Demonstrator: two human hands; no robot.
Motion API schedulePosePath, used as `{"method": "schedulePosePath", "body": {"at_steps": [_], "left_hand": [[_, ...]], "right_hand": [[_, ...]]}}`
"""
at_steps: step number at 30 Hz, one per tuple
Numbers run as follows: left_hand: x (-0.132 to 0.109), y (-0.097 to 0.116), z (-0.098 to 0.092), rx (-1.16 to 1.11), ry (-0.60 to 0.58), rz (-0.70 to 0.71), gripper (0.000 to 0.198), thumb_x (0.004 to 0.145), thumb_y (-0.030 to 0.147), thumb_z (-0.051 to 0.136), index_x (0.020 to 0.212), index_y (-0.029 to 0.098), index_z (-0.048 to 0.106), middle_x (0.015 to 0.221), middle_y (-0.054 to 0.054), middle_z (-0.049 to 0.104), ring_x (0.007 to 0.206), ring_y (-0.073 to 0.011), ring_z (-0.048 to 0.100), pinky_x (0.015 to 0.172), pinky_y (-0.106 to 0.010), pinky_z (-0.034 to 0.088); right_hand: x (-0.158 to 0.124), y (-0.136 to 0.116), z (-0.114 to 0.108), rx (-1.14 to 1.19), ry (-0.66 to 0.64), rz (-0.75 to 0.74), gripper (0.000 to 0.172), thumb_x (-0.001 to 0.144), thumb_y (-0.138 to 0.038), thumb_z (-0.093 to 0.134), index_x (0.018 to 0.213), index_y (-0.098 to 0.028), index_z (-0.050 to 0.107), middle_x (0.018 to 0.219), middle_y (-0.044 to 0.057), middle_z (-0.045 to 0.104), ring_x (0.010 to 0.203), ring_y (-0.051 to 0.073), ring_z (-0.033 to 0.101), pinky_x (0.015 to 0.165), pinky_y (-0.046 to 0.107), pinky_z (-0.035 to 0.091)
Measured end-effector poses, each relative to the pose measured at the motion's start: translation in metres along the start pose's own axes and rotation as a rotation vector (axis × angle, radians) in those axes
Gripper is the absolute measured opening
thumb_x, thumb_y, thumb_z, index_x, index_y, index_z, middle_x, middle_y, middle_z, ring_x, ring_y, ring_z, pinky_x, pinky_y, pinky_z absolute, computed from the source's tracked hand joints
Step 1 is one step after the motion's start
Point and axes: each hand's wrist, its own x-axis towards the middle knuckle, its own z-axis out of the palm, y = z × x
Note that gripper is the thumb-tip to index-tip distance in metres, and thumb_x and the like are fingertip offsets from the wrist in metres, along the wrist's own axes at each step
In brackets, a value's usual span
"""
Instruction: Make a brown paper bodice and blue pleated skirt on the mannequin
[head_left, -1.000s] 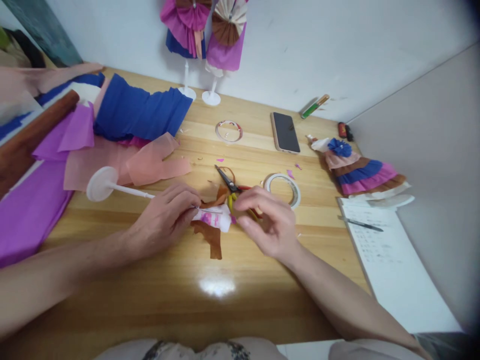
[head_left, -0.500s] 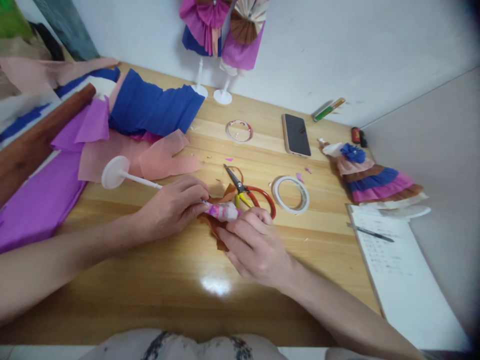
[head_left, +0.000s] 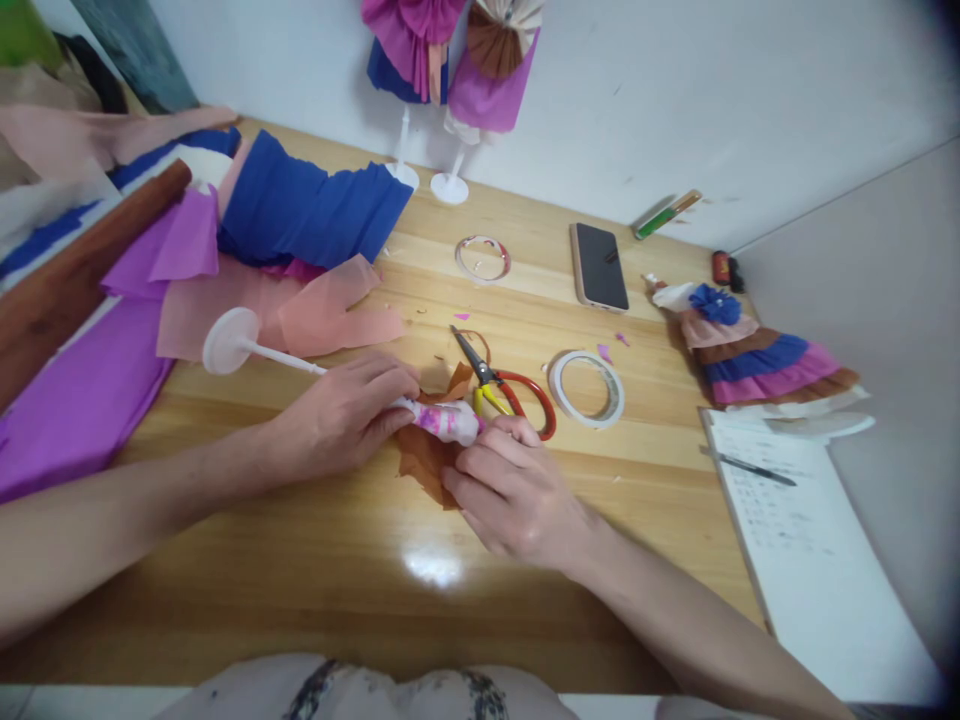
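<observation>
My left hand (head_left: 341, 415) is closed round a small white mannequin form (head_left: 442, 420) on a thin white stand whose round base (head_left: 222, 341) lies to the left on the wooden table (head_left: 300, 560). Pink marks show on the form. My right hand (head_left: 517, 495) presses with curled fingers on the form's right end and on a piece of brown crepe paper (head_left: 421, 458) beneath it. Red and yellow handled scissors (head_left: 502, 390) lie just behind my hands.
A tape ring (head_left: 586, 388) lies right of the scissors, a thinner ring (head_left: 482, 258) and a phone (head_left: 599, 266) farther back. Blue, purple and pink crepe sheets (head_left: 225, 250) cover the left. A finished paper dress (head_left: 750, 355) and a notepad with pen (head_left: 787, 530) are at right.
My right hand has dropped from above the scissors onto the form and the brown paper. The brown paper now lies folded under the form. The left hand kept its grip.
</observation>
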Motion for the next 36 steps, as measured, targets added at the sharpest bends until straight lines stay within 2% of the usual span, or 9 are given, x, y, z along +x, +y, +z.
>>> {"method": "schedulePosePath", "body": {"at_steps": [5, 10, 17, 21, 24, 27, 30, 33, 36], "left_hand": [[0.000, 0.001, -0.001, 0.012, -0.003, 0.021, 0.004, 0.097, 0.018, 0.051, 0.100, 0.019, 0.054, 0.098, -0.008, 0.068, 0.095, -0.0209, 0.066, 0.081, -0.034, 0.057], [-0.001, -0.002, -0.002, 0.055, 0.006, 0.111, 0.006, 0.097, 0.017, 0.053, 0.103, 0.017, 0.052, 0.103, -0.010, 0.064, 0.096, -0.0197, 0.061, 0.085, -0.034, 0.055], [-0.003, -0.004, -0.003, 0.084, -0.036, 0.167, 0.009, 0.093, 0.013, 0.057, 0.097, 0.017, 0.050, 0.102, -0.011, 0.062, 0.097, -0.0223, 0.059, 0.085, -0.036, 0.053], [-0.001, -0.002, -0.004, 0.077, -0.065, 0.165, 0.011, 0.091, 0.012, 0.059, 0.095, 0.017, 0.050, 0.102, -0.011, 0.061, 0.094, -0.0217, 0.058, 0.083, -0.036, 0.052], [0.003, 0.000, -0.007, 0.058, -0.056, 0.161, 0.008, 0.092, 0.012, 0.055, 0.094, 0.018, 0.050, 0.100, -0.010, 0.062, 0.091, -0.0206, 0.058, 0.082, -0.035, 0.052], [0.006, 0.003, -0.012, 0.015, -0.078, 0.138, 0.010, 0.091, 0.008, 0.049, 0.095, 0.017, 0.051, 0.099, -0.011, 0.063, 0.091, -0.0210, 0.060, 0.083, -0.035, 0.052], [0.007, 0.005, -0.016, -0.013, -0.123, 0.136, 0.018, 0.085, 0.007, 0.046, 0.099, 0.016, 0.052, 0.101, -0.013, 0.062, 0.093, -0.0224, 0.060, 0.084, -0.037, 0.053], [0.006, 0.006, -0.016, 0.000, -0.125, 0.137, 0.019, 0.082, 0.012, 0.049, 0.101, 0.016, 0.052, 0.102, -0.013, 0.062, 0.094, -0.0238, 0.060, 0.084, -0.038, 0.052], [0.005, 0.007, -0.010, 0.023, -0.079, 0.111, 0.015, 0.092, 0.031, 0.054, 0.098, 0.017, 0.052, 0.098, -0.012, 0.062, 0.091, -0.0241, 0.060, 0.080, -0.038, 0.052]], "right_hand": [[0.001, 0.001, 0.000, 0.014, -0.007, -0.008, 0.026, 0.090, -0.007, 0.052, 0.070, -0.018, 0.065, 0.064, 0.002, 0.055, 0.068, 0.017, 0.042, 0.074, 0.038, 0.038], [0.001, 0.002, -0.001, 0.013, -0.007, -0.007, 0.027, 0.090, -0.008, 0.051, 0.069, -0.018, 0.064, 0.064, 0.002, 0.056, 0.069, 0.017, 0.043, 0.076, 0.038, 0.039], [-0.001, 0.002, 0.001, 0.045, 0.010, 0.029, 0.024, 0.089, -0.007, 0.049, 0.073, -0.018, 0.064, 0.066, 0.002, 0.056, 0.070, 0.018, 0.045, 0.077, 0.038, 0.041], [0.000, 0.002, 0.001, 0.107, 0.057, 0.105, 0.016, 0.086, -0.009, 0.053, 0.078, -0.017, 0.065, 0.069, 0.004, 0.060, 0.070, 0.019, 0.048, 0.068, 0.037, 0.039], [0.000, 0.003, 0.002, 0.186, 0.144, 0.179, 0.010, 0.085, -0.011, 0.059, 0.084, -0.017, 0.067, 0.071, 0.004, 0.063, 0.070, 0.018, 0.050, 0.067, 0.037, 0.041], [0.001, 0.004, 0.004, 0.265, 0.231, 0.303, 0.008, 0.085, -0.012, 0.062, 0.085, -0.019, 0.067, 0.071, 0.003, 0.061, 0.068, 0.017, 0.053, 0.066, 0.036, 0.044], [0.004, 0.005, 0.005, 0.312, 0.262, 0.411, 0.008, 0.086, -0.014, 0.062, 0.083, -0.020, 0.068, 0.071, 0.003, 0.060, 0.066, 0.017, 0.054, 0.064, 0.034, 0.045], [0.006, 0.007, 0.005, 0.322, 0.253, 0.440, 0.009, 0.086, -0.015, 0.062, 0.081, -0.020, 0.068, 0.070, 0.002, 0.061, 0.065, 0.016, 0.054, 0.064, 0.034, 0.045], [0.008, 0.008, 0.006, 0.324, 0.251, 0.437, 0.009, 0.086, -0.015, 0.062, 0.080, -0.019, 0.068, 0.069, 0.002, 0.060, 0.065, 0.016, 0.054, 0.064, 0.034, 0.045]]}}
